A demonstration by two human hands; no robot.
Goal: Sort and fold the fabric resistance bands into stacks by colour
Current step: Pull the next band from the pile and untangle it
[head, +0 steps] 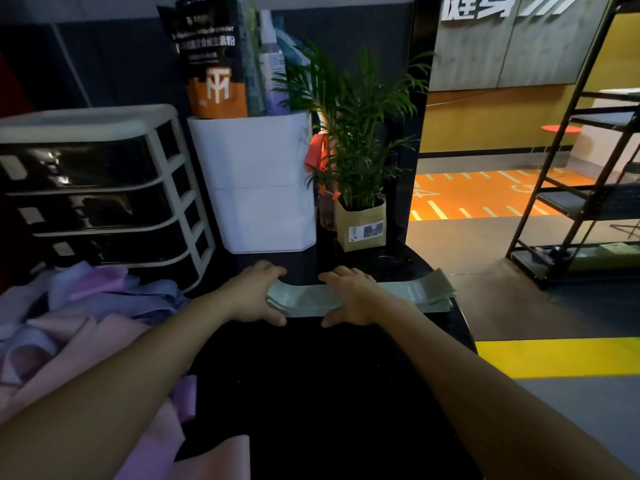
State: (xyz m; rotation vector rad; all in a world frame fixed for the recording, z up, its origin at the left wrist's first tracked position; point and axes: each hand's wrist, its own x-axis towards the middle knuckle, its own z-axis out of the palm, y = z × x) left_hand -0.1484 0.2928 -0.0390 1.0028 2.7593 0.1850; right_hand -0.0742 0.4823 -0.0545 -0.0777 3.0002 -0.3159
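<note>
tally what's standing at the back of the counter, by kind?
Drawer unit: 1
White bin: 1
Potted plant: 1
Total: 3
In front of them the left hand and right hand grip the green band stack.

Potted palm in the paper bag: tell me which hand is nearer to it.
Right. The right hand lies on the green bands, almost straight below the potted palm; the left hand is further left.
</note>
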